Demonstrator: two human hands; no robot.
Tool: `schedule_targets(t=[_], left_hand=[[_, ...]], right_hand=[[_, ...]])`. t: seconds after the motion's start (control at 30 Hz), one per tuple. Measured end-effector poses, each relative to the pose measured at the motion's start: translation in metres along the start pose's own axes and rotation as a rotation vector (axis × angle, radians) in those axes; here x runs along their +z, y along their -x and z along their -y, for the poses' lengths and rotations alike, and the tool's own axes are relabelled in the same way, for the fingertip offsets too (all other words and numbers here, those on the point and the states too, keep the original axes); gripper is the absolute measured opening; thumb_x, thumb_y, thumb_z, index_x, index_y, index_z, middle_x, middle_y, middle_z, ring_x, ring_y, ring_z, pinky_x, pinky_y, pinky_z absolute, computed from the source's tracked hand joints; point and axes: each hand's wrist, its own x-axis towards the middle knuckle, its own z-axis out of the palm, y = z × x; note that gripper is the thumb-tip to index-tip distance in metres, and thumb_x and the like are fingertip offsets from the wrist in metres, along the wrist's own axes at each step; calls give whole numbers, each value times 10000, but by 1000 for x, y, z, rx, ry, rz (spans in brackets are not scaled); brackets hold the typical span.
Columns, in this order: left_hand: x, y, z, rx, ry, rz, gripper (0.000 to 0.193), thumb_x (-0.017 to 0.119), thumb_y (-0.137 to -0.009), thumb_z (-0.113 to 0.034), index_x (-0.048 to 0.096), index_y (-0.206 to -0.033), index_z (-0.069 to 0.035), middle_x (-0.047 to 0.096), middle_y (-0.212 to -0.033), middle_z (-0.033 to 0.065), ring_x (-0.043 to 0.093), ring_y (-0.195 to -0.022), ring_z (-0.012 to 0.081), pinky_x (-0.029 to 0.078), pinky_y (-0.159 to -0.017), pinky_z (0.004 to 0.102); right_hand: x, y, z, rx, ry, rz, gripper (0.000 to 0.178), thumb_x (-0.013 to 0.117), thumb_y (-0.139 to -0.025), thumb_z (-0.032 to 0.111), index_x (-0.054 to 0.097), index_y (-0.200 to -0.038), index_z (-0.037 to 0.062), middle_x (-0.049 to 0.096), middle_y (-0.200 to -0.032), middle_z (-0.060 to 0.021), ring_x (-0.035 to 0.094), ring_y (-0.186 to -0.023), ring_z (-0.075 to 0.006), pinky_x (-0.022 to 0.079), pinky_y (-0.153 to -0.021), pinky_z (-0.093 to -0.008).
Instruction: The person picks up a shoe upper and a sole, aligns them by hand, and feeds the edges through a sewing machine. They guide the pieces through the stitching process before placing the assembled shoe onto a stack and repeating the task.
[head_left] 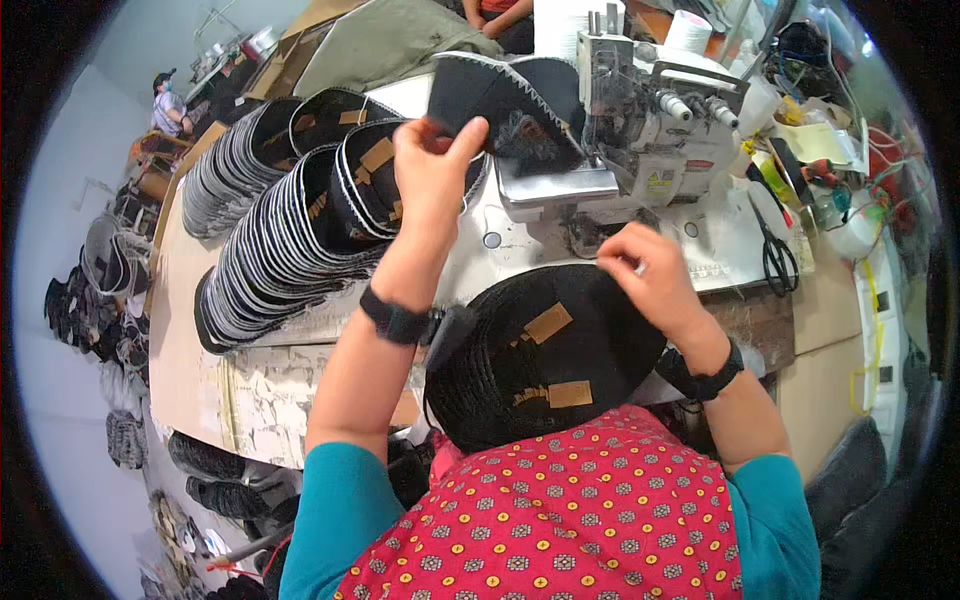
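Note:
My left hand (436, 172) pinches the edge of a black fabric piece (468, 92) that has a white stitched border. The piece reaches across to the metal plate (560, 186) of a sewing machine (655, 130). Close to my body lies a stack of black fabric pieces (620, 335), with tan labels (548, 321) on their inner side. Over the far right edge of this stack, my right hand (655, 275) has thumb and fingers drawn together. Whatever lies between its fingertips is too small to make out.
Two long rows of nested white-edged black pieces (290, 235) fill the left of the table. Black scissors (775, 250) lie at the right. Thread cones (688, 32) stand behind the machine. Other people sit farther off, one at the far left (170, 105).

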Motion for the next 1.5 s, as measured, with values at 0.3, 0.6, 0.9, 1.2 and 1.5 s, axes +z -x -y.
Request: schedule_targets(t=[0.3,0.6,0.9,1.2,1.5], left_hand=[[-2,-43,-16,1139,-1251,463,289,678,-770,-164,601,-1048,-140,588,-863,27,655,-766,219,513,-665,371],[-69,54,32,904,-1953,423,321,616,-797,-221,630,-1093,-96,540,-863,22,539,-766,172,399,-620,304],[-121,42,19,427,-2101,613,402,637,-846,-334,640,-1209,-161,640,-1035,66,633,-943,226,476,-730,364],[-52,20,-2,47,-593,481,257,590,-860,-162,706,-1043,-23,713,-989,79,657,-816,250,512,-721,341],[10,-19,9,-164,377,431,209,613,-980,-180,609,-1128,-34,683,-982,15,647,-867,85,506,-788,234]], right_hand=[[27,12,7,-247,275,334,523,829,-602,81,620,-1079,33,582,-1095,-140,537,-1034,-350,461,-901,-424],[3,35,10,-278,342,395,451,795,-629,11,607,-1039,19,588,-1176,-166,551,-1116,-370,467,-933,-455],[-81,-2,32,172,-56,32,240,702,-801,-44,489,-864,48,623,-777,-23,622,-789,-89,463,-657,-239],[-22,-41,-11,667,-791,65,206,581,-958,55,669,-1113,-49,709,-971,-75,641,-838,-104,510,-751,-236],[35,-27,1,172,-292,-158,171,601,-966,66,658,-1086,-41,677,-811,-64,623,-527,-93,429,-436,-238]])
